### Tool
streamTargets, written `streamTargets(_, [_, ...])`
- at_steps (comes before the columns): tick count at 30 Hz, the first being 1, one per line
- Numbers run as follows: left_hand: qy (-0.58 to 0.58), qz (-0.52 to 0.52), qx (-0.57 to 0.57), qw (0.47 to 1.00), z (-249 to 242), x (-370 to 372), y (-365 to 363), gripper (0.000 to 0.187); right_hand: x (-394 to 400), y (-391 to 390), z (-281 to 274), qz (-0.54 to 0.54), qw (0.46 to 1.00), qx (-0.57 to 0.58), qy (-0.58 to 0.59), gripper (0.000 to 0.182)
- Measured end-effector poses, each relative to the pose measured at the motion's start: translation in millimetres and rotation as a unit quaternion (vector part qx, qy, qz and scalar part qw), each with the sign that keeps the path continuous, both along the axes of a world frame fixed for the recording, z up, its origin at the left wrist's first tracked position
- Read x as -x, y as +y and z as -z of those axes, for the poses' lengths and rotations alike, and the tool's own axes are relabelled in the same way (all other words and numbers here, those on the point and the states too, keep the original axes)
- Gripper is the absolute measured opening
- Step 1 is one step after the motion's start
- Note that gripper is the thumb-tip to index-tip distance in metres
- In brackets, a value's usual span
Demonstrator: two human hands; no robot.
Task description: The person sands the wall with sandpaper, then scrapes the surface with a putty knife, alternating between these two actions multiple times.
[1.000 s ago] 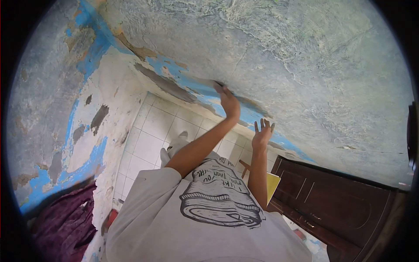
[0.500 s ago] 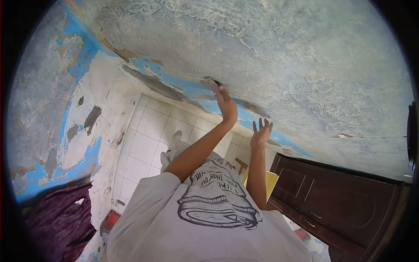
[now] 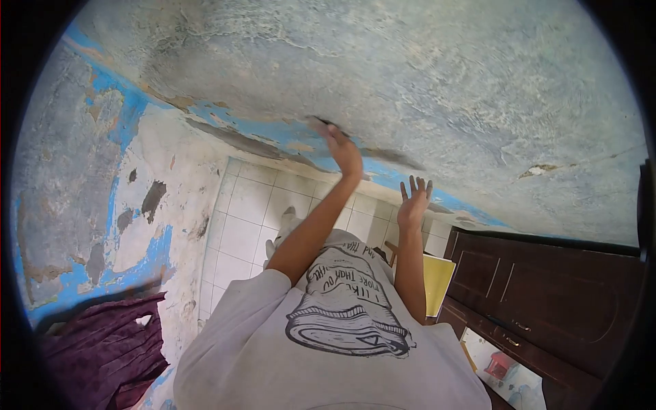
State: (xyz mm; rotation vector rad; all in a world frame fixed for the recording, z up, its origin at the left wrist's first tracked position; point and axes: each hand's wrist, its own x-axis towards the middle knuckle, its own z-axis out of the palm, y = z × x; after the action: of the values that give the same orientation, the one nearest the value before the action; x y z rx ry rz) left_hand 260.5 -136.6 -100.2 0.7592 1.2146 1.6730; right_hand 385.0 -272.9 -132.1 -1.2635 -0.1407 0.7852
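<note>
My left hand point(image 3: 344, 152) is pressed near the blue, peeling band of the wall point(image 3: 273, 130), its fingers wrapped round a thin flat scraper point(image 3: 318, 124) that is blurred and partly hidden. The scraper's edge meets the grey plaster, with a dark patch beside it. To the right, my right hand point(image 3: 414, 203) is raised against the lower part of the same wall, fingers spread and holding nothing.
White floor tiles point(image 3: 249, 198) lie below. A dark wooden cabinet point(image 3: 547, 294) stands at the right, with a yellow panel point(image 3: 437, 281) beside my right forearm. Purple cloth point(image 3: 102, 342) hangs at the lower left by another peeling wall point(image 3: 164, 157).
My left hand and the scraper have shifted slightly left along the wall. The right hand is a little higher in view. The camera view has also shifted, showing more below the cabinet.
</note>
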Motion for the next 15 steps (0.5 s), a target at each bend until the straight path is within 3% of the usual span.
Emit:
streamTargets(2, [-0.102, -0.011, 0.016, 0.995, -10, 15, 16, 0.072, -6, -12, -7, 0.017, 1.0, 0.01, -0.004, 0.077])
streamTargets(5, [-0.002, 0.027, 0.036, 0.999, 18, 11, 10, 0.069, -17, -30, 19, 0.024, 1.0, -0.009, 0.0, 0.064])
streamTargets(7, [-0.003, 0.229, 0.113, 0.967, 53, 16, -25, 0.063, -13, -43, 25, -0.032, 0.999, -0.005, 0.012, 0.056])
streamTargets(9, [-0.042, 0.358, 0.181, 0.915, 53, 28, -68, 0.058, -3, -50, 33, -0.091, 0.996, 0.004, 0.008, 0.052])
streamTargets(11, [-0.119, 0.422, 0.241, 0.866, 26, 39, -107, 0.054, 5, -58, 42, -0.17, 0.98, -0.03, 0.104, 0.052])
streamTargets(15, [-0.126, 0.467, 0.227, 0.845, 49, 69, -138, 0.057, 11, -78, 42, -0.314, 0.931, -0.046, 0.18, 0.051])
